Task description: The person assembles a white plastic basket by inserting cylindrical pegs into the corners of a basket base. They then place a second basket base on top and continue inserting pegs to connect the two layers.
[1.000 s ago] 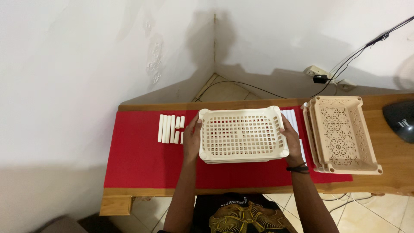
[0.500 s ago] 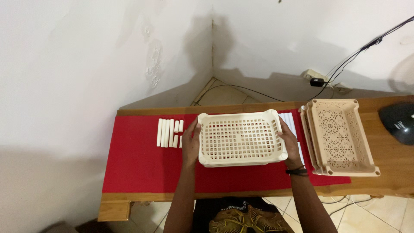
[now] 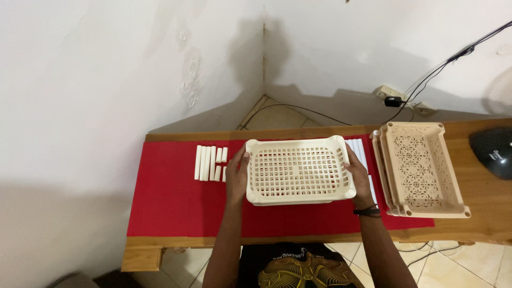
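Note:
A cream plastic basket (image 3: 298,170) with a gridded bottom sits in the middle of the red mat (image 3: 170,202), on top of at least one more like it. My left hand (image 3: 237,177) grips its left side and my right hand (image 3: 359,178) grips its right side. White tube pieces (image 3: 209,162) lie in a row on the mat left of my left hand. More white tubes (image 3: 358,148) show behind the basket's right corner, partly hidden.
A stack of beige baskets (image 3: 421,169) with a floral cut-out pattern stands at the right on the wooden table (image 3: 490,213). A dark rounded object (image 3: 493,151) lies at the far right edge. Cables and a wall plug (image 3: 396,100) run behind the table.
The view has shifted slightly; both hands stay clamped on the cream basket, which has barely moved.

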